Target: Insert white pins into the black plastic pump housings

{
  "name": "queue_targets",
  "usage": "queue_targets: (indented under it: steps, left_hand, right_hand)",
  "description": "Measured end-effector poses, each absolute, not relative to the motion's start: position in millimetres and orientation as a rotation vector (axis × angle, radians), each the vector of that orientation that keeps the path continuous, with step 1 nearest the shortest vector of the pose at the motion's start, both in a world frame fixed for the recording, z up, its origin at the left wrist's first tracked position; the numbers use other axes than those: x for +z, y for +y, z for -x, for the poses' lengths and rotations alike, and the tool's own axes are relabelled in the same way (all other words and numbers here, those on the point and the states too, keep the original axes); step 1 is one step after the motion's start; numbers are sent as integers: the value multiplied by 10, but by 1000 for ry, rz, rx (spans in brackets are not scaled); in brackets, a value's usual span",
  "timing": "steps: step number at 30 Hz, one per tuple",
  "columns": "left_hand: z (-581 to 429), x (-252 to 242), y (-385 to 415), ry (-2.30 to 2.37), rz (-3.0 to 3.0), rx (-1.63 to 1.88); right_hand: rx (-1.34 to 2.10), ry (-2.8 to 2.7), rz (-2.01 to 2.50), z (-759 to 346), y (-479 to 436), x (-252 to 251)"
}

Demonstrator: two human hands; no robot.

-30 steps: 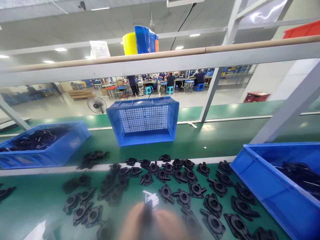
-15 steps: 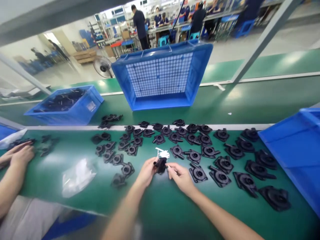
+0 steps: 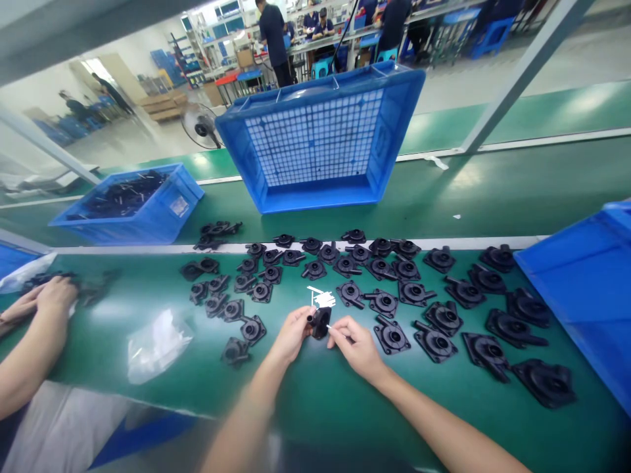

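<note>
Between my hands is a black plastic pump housing (image 3: 321, 323), tilted up on its side. My left hand (image 3: 292, 334) is closed on its left side, where a round spout points out. My right hand (image 3: 355, 345) pinches a small white stick (image 3: 330, 327), its tip at the open face of the housing; whether it touches is too small to tell. Just beyond the held part lies a little pile of white sticks (image 3: 324, 299) on the green work surface. More black housings (image 3: 393, 336) of the same sort lie spread to the right, behind and left.
A blue crate (image 3: 320, 200) stands on its side at the back. Another blue crate (image 3: 162, 210), full of black parts, is at the left; a blue bin (image 3: 582, 263) borders the right. A clear plastic bag (image 3: 158, 347) lies left. A co-worker's hands (image 3: 52, 299) handle black parts far left.
The view has shifted slightly. My hands keep hold of the housing and the white stick, with the housing's open face turned a little more toward me. The co-worker's hands have moved slightly right.
</note>
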State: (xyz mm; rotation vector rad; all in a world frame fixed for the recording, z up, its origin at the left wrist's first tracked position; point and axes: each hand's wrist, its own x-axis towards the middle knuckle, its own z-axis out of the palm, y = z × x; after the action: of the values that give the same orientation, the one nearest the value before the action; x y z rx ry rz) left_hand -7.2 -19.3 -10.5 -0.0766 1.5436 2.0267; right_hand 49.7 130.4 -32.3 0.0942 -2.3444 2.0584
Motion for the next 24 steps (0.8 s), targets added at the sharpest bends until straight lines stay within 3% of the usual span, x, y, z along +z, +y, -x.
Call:
queue_targets:
  steps: [14, 24]
  left_hand:
    - [68, -121, -191, 1641, -17, 1952]
    - [78, -44, -214, 2080, -223, 1798]
  right_hand:
    - [2021, -2379, -88, -481, 1309, -353]
    - [1898, -2454, -195, -436, 1374, -449]
